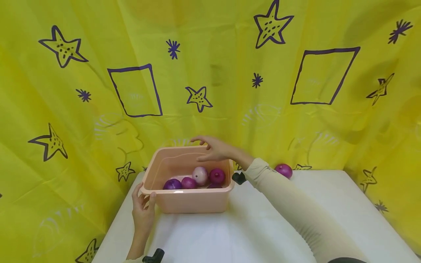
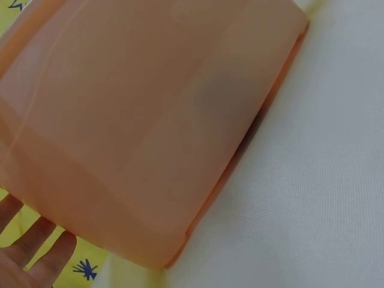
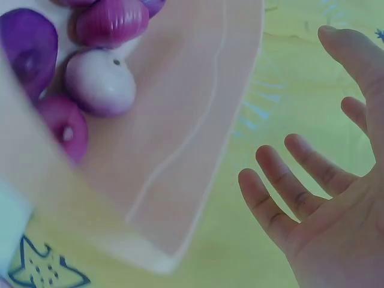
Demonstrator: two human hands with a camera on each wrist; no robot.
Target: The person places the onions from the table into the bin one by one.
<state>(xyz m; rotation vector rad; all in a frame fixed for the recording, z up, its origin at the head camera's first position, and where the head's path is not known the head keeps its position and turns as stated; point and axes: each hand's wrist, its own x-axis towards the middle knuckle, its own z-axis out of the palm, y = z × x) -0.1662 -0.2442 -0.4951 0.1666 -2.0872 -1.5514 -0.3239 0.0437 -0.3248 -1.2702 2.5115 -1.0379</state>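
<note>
A peach plastic tub (image 1: 190, 203) stands on the white table with several purple onions (image 1: 217, 176) and a paler, whitish one (image 3: 101, 82) inside. My left hand (image 1: 143, 212) grips the tub's front left corner, the thumb on the front side and the fingers round the left side. In the left wrist view those fingertips (image 2: 60, 249) lie at the tub's edge, while its wall fills much of the frame. Over the back right rim, my right hand (image 1: 215, 149) is spread with nothing in it. The right wrist view shows its fingers apart, beside the tub wall.
Another purple onion (image 1: 284, 170) lies on the table's far edge, beyond the right sleeve (image 1: 296, 212). A yellow curtain (image 1: 223, 58) with stars and frames drawn on it hangs behind and at both sides of the white table (image 1: 329, 204).
</note>
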